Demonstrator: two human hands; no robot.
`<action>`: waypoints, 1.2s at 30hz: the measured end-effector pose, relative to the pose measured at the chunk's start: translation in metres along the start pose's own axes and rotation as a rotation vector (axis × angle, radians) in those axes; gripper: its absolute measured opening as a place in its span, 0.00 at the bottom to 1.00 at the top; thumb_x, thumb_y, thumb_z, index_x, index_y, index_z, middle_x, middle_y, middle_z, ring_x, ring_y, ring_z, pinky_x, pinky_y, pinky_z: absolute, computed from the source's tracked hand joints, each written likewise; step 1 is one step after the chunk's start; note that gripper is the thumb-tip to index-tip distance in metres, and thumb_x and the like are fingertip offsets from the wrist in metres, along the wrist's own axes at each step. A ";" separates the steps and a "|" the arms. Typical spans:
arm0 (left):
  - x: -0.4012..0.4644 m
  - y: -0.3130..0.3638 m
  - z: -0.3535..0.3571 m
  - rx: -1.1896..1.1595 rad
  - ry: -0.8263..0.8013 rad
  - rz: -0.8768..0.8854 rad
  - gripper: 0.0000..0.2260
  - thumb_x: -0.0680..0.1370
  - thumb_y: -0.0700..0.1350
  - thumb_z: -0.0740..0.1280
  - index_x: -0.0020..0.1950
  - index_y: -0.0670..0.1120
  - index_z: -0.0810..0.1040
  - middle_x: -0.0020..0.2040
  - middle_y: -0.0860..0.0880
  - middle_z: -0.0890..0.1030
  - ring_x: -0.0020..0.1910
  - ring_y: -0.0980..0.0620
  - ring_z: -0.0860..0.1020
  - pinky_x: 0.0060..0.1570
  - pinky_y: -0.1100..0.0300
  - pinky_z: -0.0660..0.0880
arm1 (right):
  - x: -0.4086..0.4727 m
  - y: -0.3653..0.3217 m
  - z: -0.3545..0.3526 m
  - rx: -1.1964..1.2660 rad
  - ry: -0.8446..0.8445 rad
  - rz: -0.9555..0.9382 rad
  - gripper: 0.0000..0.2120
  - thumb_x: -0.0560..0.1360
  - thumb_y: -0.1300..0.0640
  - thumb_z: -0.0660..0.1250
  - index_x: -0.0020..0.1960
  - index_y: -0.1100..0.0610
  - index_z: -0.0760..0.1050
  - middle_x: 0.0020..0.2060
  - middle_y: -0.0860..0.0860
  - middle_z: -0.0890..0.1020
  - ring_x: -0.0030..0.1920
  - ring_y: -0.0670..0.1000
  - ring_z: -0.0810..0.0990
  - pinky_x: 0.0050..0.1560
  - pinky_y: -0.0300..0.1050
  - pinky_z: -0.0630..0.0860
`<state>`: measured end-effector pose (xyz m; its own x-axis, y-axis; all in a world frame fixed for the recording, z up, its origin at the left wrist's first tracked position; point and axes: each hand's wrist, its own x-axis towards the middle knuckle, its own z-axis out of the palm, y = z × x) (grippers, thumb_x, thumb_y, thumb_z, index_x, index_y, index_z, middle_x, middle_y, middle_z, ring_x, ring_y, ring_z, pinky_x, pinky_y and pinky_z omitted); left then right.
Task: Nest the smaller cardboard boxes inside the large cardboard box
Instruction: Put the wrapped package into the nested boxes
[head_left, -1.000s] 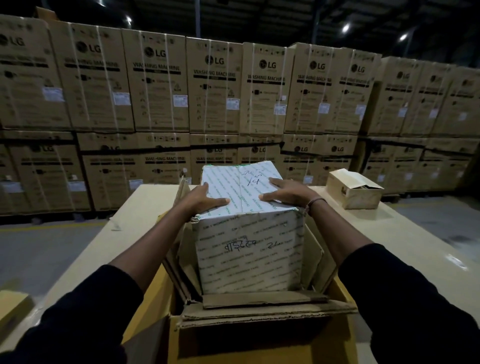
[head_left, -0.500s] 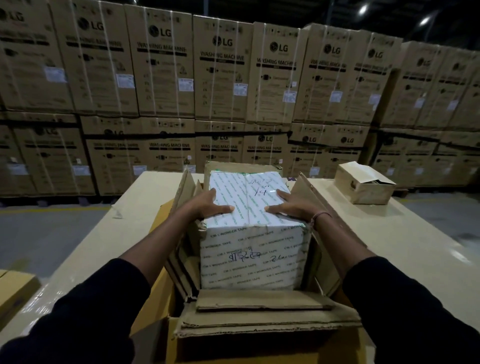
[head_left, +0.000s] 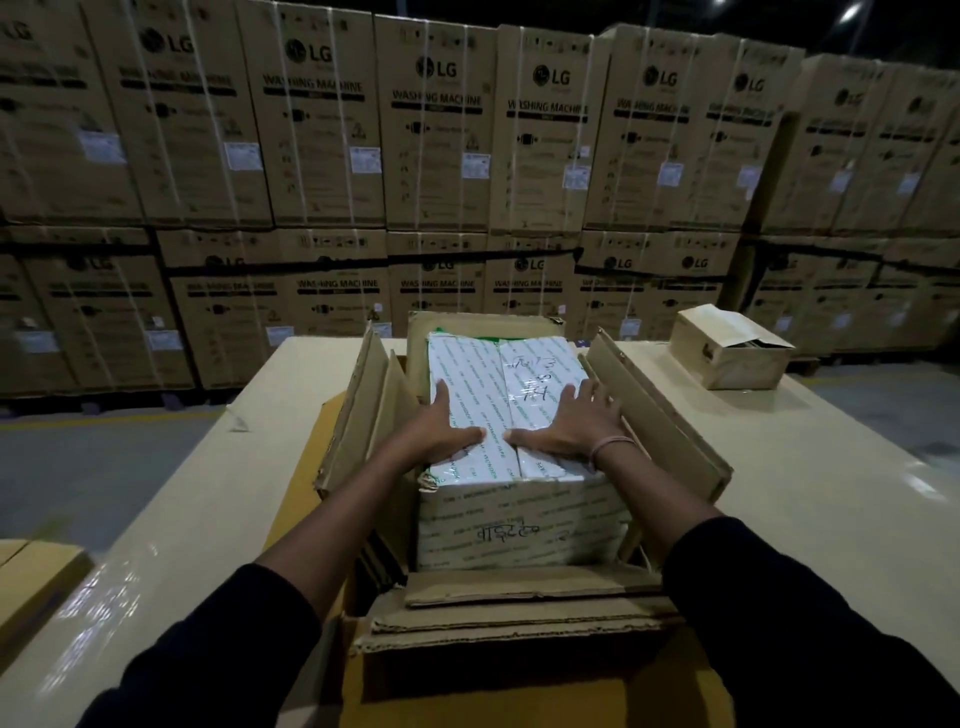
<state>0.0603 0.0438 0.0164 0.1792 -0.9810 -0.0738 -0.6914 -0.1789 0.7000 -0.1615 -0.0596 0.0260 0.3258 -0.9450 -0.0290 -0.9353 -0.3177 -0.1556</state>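
Cardboard boxes are being nested here, and the step in hand looks like seating the tape-wrapped box (head_left: 511, 410) down into the large cardboard box (head_left: 524, 670): it sits under both palms, part of its near face showing above the folded front flaps (head_left: 519, 608). Left hand (head_left: 441, 426) and right hand (head_left: 576, 421) lie flat on its top, fingers spread and straight, thumbs pointing inward and almost meeting at the near edge; they press rather than grip. To my eye the box is not fully down, so the next move calls for an even downward push from both hands, keeping it level so no corner catches. What stands in the way is the crowd of flaps: doubled side flaps (head_left: 363, 410) rise just beside the left wrist, another flap (head_left: 660, 410) leans out beside the right wrist, and layered cardboard hugs the wrapped box closely. Well off beyond the right hand a small open carton (head_left: 727, 353) waits on the table (head_left: 831, 519), likely next to go in. Stacked washing-machine cartons (head_left: 436, 130) wall the far side.
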 end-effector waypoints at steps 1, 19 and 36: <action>-0.001 0.001 0.000 0.007 0.008 -0.004 0.51 0.78 0.60 0.70 0.82 0.47 0.33 0.80 0.42 0.65 0.71 0.42 0.73 0.64 0.53 0.74 | 0.000 -0.007 -0.002 0.001 -0.008 0.034 0.73 0.57 0.13 0.61 0.84 0.60 0.45 0.83 0.62 0.45 0.82 0.66 0.44 0.77 0.70 0.46; -0.003 -0.013 0.000 0.074 0.049 0.004 0.52 0.70 0.78 0.60 0.83 0.55 0.39 0.80 0.43 0.64 0.67 0.45 0.77 0.63 0.50 0.75 | -0.003 0.002 -0.149 -0.135 0.381 0.057 0.11 0.78 0.63 0.62 0.56 0.61 0.79 0.56 0.61 0.81 0.55 0.62 0.81 0.55 0.55 0.80; 0.010 0.001 0.009 0.551 0.103 0.060 0.39 0.78 0.72 0.51 0.83 0.58 0.40 0.81 0.44 0.33 0.79 0.32 0.35 0.74 0.33 0.34 | 0.007 0.073 0.002 -0.400 0.079 -0.144 0.30 0.81 0.40 0.60 0.81 0.47 0.63 0.84 0.54 0.49 0.83 0.60 0.46 0.79 0.69 0.43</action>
<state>0.0553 0.0328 0.0097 0.1768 -0.9833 0.0434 -0.9608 -0.1628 0.2244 -0.2274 -0.0894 0.0122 0.4600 -0.8869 0.0432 -0.8660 -0.4373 0.2427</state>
